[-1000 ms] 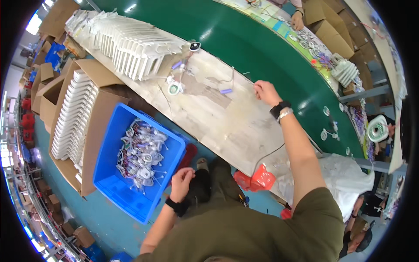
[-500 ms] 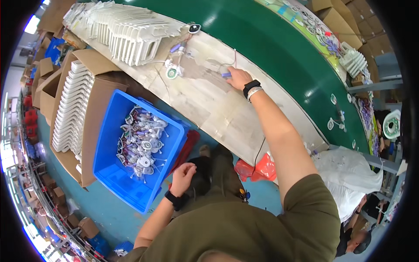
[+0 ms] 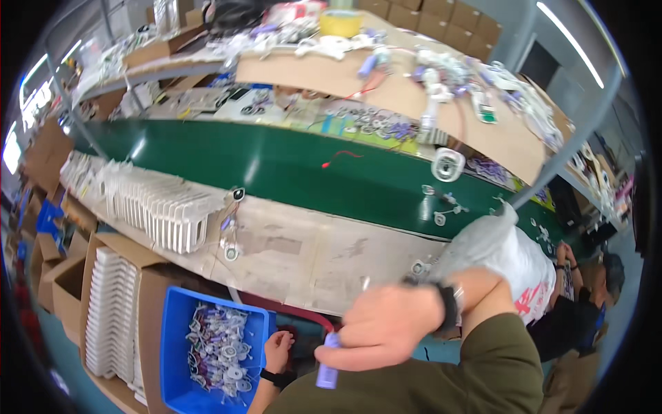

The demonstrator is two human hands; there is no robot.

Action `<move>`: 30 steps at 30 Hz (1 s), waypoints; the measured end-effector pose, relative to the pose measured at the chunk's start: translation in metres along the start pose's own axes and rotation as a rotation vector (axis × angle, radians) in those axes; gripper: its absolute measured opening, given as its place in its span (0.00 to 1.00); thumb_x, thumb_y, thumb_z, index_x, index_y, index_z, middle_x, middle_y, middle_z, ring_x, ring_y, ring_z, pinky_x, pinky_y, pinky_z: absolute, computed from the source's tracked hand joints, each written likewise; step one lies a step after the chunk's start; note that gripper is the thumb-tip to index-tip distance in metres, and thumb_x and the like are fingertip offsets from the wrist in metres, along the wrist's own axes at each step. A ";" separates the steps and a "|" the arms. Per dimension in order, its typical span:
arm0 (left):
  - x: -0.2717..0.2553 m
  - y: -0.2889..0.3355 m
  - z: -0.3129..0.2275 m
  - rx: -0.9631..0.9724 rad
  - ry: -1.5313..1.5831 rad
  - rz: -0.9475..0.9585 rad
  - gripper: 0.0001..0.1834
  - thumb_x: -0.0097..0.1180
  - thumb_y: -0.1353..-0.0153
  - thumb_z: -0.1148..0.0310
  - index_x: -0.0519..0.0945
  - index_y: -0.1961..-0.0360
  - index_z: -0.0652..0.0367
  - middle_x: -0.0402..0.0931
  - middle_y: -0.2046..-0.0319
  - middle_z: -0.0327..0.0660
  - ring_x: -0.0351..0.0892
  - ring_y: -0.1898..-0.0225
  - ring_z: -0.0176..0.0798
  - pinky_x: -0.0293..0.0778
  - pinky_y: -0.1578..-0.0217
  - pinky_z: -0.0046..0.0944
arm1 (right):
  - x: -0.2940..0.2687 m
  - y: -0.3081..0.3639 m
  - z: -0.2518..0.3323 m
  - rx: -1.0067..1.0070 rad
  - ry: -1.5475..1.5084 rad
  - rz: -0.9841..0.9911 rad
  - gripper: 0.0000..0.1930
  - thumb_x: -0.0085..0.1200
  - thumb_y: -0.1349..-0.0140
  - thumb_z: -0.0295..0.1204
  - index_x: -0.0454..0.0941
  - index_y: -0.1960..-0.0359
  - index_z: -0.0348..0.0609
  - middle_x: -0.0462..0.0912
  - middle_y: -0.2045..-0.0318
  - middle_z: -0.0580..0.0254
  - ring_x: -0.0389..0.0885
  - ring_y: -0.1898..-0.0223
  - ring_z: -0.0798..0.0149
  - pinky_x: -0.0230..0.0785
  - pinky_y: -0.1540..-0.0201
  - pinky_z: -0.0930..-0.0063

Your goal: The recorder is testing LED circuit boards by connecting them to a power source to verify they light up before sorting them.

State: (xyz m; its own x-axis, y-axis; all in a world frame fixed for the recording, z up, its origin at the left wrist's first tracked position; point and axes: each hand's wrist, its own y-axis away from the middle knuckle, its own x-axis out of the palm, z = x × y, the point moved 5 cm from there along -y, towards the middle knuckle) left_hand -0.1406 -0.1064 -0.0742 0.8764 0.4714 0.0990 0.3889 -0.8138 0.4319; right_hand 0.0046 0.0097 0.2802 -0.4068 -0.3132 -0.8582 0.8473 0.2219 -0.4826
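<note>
My right hand (image 3: 389, 328), partly smeared by motion, is shut on a purple cylindrical battery (image 3: 328, 366) in front of my body. The battery points downward from the fingers; any wire on it cannot be made out. My left hand (image 3: 278, 350) hangs low beside the blue bin (image 3: 167, 345), its fingers loosely bent and apart, with nothing visible in them. Inside that bin lies a heap of small white wired parts (image 3: 221, 348) with purple pieces among them. On the pale workbench (image 3: 324, 259) rests a wired part (image 3: 231, 252) with a round white end.
White plastic frames (image 3: 158, 210) stand in a row on the bench's left. A cardboard box (image 3: 148, 324) holds more frames. Behind the bench runs a green conveyor belt (image 3: 289, 169), with a cluttered shelf (image 3: 393, 90) above. A white plastic bag (image 3: 489, 248) and a co-worker (image 3: 583, 303) are at right.
My right hand has lifted the purple battery off the bench and drawn it back toward my body. The view has tilted up, bringing the shelf into sight. My left hand stays near the bin.
</note>
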 end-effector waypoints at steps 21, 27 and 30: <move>-0.015 0.010 -0.005 -0.169 0.134 -0.018 0.09 0.46 0.45 0.69 0.69 0.65 0.62 0.73 0.71 0.42 0.74 0.74 0.33 0.70 0.73 0.26 | -0.004 0.044 -0.037 0.160 0.112 0.024 0.04 0.50 0.52 0.29 0.71 0.75 0.45 0.71 0.80 0.63 0.70 0.75 0.60 0.62 0.74 0.70; 0.005 0.000 -0.011 -0.175 0.052 -0.003 0.09 0.47 0.45 0.67 0.69 0.65 0.60 0.73 0.72 0.42 0.74 0.74 0.34 0.70 0.74 0.27 | 0.116 0.114 -0.036 0.802 -0.250 0.038 0.07 0.46 0.51 0.32 0.73 0.75 0.44 0.75 0.77 0.56 0.73 0.72 0.53 0.65 0.71 0.63; 0.012 -0.004 -0.012 -0.184 -0.014 0.032 0.10 0.48 0.45 0.65 0.69 0.66 0.59 0.73 0.72 0.41 0.73 0.74 0.33 0.69 0.74 0.27 | 0.142 0.145 -0.033 0.993 -0.213 -0.126 0.07 0.46 0.51 0.32 0.73 0.75 0.43 0.75 0.77 0.57 0.73 0.72 0.54 0.65 0.70 0.63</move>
State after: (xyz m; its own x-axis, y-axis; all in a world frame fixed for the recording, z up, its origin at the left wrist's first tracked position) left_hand -0.1345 -0.0937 -0.0641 0.8920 0.4401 0.1037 0.3029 -0.7518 0.5857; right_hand 0.0581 0.0280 0.0828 -0.5254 -0.4606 -0.7154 0.7423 -0.6591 -0.1207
